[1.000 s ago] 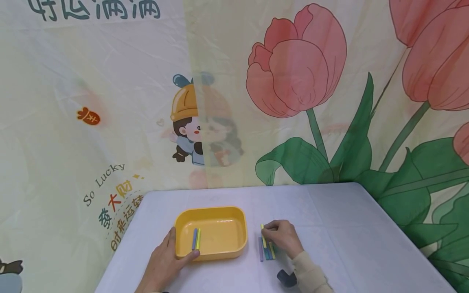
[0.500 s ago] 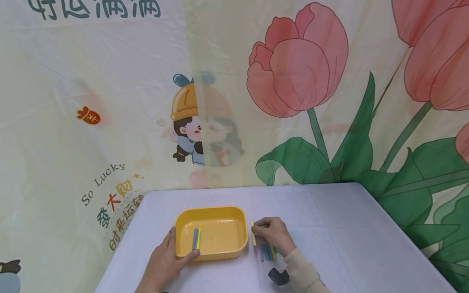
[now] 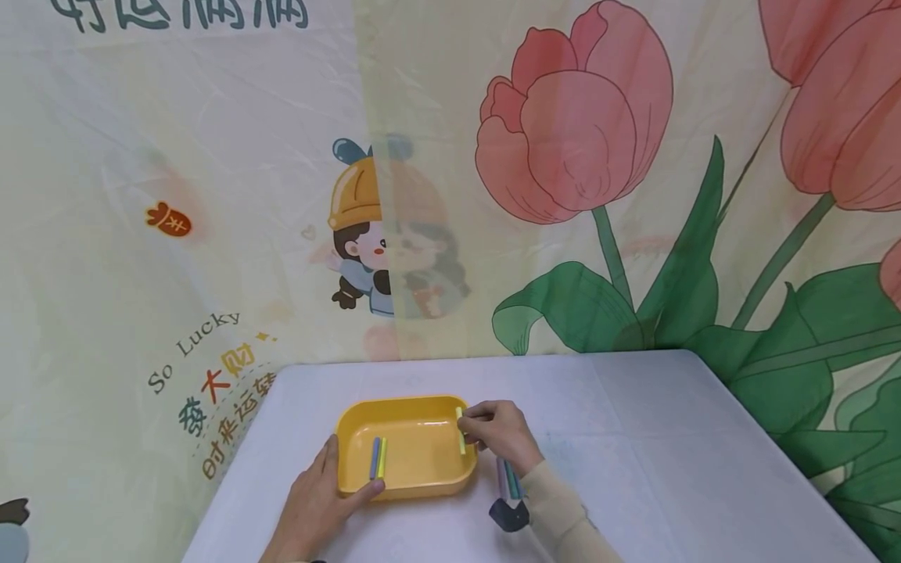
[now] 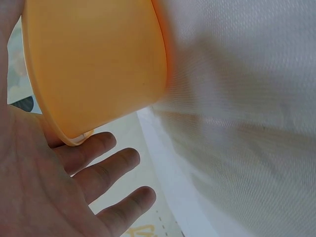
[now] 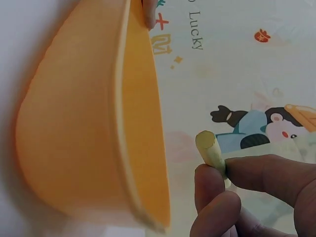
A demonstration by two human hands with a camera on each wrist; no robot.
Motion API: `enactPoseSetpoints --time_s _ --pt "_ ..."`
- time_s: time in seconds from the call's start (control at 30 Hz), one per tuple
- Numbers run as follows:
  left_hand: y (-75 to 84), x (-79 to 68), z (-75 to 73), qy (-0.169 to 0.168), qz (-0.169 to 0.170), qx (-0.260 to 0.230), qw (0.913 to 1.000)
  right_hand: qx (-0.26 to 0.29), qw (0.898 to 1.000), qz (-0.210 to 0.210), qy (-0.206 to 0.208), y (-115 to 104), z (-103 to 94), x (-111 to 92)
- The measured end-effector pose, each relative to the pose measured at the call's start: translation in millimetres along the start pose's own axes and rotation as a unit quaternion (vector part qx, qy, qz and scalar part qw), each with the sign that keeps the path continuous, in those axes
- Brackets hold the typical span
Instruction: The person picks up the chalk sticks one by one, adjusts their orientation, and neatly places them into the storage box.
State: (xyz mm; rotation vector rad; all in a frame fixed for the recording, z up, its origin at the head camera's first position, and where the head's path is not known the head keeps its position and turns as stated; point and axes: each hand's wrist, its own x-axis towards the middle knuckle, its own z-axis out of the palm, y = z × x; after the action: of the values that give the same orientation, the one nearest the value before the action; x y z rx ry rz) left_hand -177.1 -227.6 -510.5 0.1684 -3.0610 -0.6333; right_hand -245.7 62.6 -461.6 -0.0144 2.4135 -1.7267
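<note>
Head view: a pale yellow chalk stick (image 3: 461, 443) is above the right end of the yellow tray (image 3: 422, 457), pinched by the right hand (image 3: 503, 432). The left hand (image 3: 310, 493) lies at the tray's near left corner, thumb at the near rim. Inside the tray, toward its left end, 1 blue stick (image 3: 375, 459) and 1 yellow stick (image 3: 382, 459) lie side by side. On the desk (image 3: 612, 414), right of the tray, a purple stick (image 3: 502, 478) and others (partly covered by the right sleeve (image 3: 563, 504)) rest close together.

Left wrist view: the left hand touches the tray's rim, its visible fingers extended and spread, not wrapped round the wall.

Right wrist view: thumb and fingers grip the pale yellow chalk stick behind its exposed round end, clear of the tray's rim. The stick is judged light, stiff and brittle, probably dry and dusty; a gentle pinch near mid-length should suit it, since sideways bending could snap it. The tray appears smooth and rigid, best steadied by its rim.
</note>
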Motion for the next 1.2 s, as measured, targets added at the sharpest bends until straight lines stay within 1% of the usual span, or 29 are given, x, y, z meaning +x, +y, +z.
enactPoseSetpoints --time_s 0.23,0.4,0.53,0.67,0.93,1.03,1.2 --pt "1.0 -1.8 -0.8 0.0 0.002 0.002 1.0 0.037 0.999 -0.025 -0.021 -10 18.6 2" --pt "2.2 -1.8 -0.4 0.0 0.005 -0.002 1.0 0.054 0.998 -0.024 -0.025 -13 32.6 5" --pt "2.0 -0.5 -0.2 -0.005 -0.001 -0.001 1.0 0.082 0.996 -0.023 -0.031 -14 41.6 9" --pt "0.4 1.1 -0.3 -0.003 0.0 0.003 1.0 0.114 0.993 -0.021 -0.035 -20 46.5 14" --pt "-2.0 1.3 0.5 0.003 0.005 0.005 1.0 0.165 0.985 -0.03 -0.044 -36 56.1 22" --pt "-1.4 1.4 0.9 0.004 0.005 0.008 0.9999 0.165 0.985 -0.022 -0.041 -39 63.4 25" --pt "0.8 1.4 1.3 -0.004 -0.004 0.012 0.9999 0.14 0.989 -0.005 -0.04 -38 77.6 29"
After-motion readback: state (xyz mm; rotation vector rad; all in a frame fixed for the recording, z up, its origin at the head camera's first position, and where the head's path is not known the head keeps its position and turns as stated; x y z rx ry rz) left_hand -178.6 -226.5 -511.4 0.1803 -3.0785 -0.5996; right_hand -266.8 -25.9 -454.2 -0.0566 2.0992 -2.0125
